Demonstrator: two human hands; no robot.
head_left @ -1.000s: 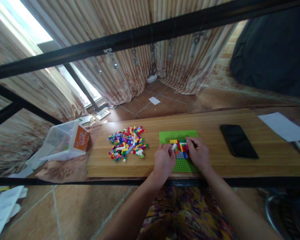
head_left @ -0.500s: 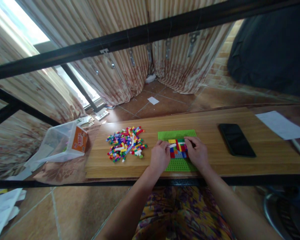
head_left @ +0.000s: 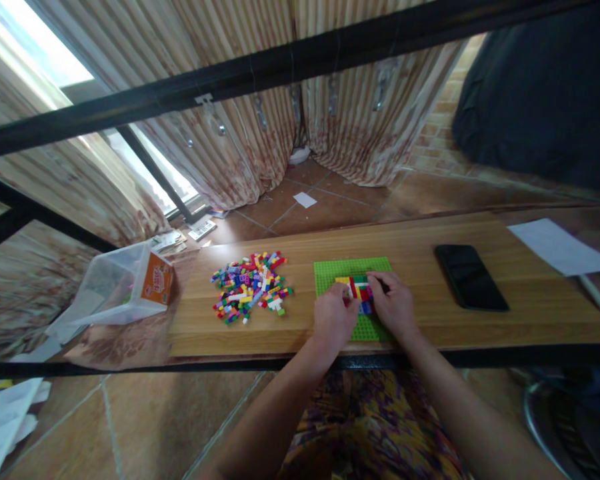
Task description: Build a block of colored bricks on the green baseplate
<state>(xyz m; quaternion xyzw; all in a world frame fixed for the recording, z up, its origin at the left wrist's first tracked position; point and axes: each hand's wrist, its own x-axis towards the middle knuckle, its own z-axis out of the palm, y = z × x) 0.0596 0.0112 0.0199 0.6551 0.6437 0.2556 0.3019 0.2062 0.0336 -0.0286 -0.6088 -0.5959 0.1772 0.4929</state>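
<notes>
A green baseplate (head_left: 351, 265) lies on the wooden board in front of me, bearing a patch of colourful toy bricks (head_left: 359, 287) in yellow, red, green, white and blue. My left hand (head_left: 335, 315) is over the left part of that patch, its fingers pinched on a white brick that is mostly hidden beneath them. At the patch's right edge, my right hand (head_left: 394, 305) is closed, thumb and forefinger against the bricks. Its fingers cover whatever they grip there. A pile of loose mixed bricks (head_left: 250, 285) is to the left of the baseplate.
A black phone (head_left: 471, 277) and a sheet of white paper (head_left: 560, 247) lie to the right. On the left stands a clear plastic box (head_left: 123, 287) with an orange label. A dark frame bar (head_left: 205, 365) runs along the board's near edge, another bar (head_left: 240, 67) crosses above.
My left hand has moved right, carrying the white brick from the patch's left side onto it, and now covers more bricks. The right hand stays almost in place at the right edge.
</notes>
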